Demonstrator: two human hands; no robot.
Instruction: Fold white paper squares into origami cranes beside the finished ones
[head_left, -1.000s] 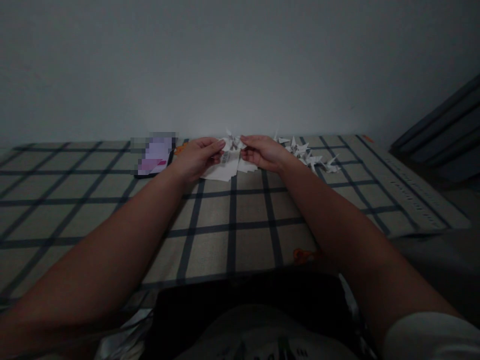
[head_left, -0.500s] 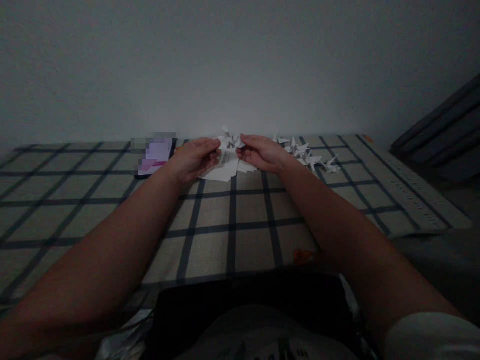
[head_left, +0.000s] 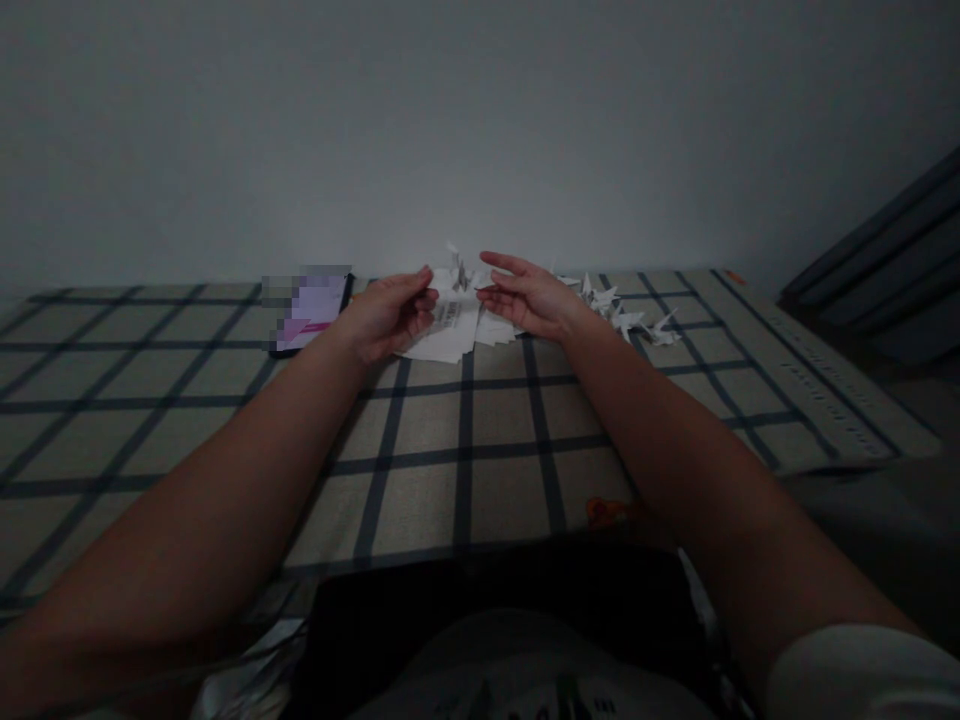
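Observation:
A small white folded paper crane (head_left: 459, 274) is between my two hands, above some printed white paper sheets (head_left: 442, 338). My left hand (head_left: 396, 312) pinches the crane's left side between thumb and forefinger. At its right, my right hand (head_left: 523, 296) has its thumb and fingers apart, with the fingertips close to the crane's right wing. Whether those fingertips touch the wing is hard to see in the dim light. Under the right hand lie more sheets (head_left: 495, 330). Several finished white paper cranes (head_left: 600, 298) lie in a cluster just right of the right hand.
A phone (head_left: 311, 318) with a lit screen lies left of my left hand. The checked tablecloth (head_left: 427, 430) covers the table, which meets a plain wall (head_left: 480, 130). A dark ridged object (head_left: 885, 260) stands beyond the right edge.
My right hand's fingers have opened away from the crane's right side. The crane is slightly higher and turned a little, and my left hand keeps its pinch.

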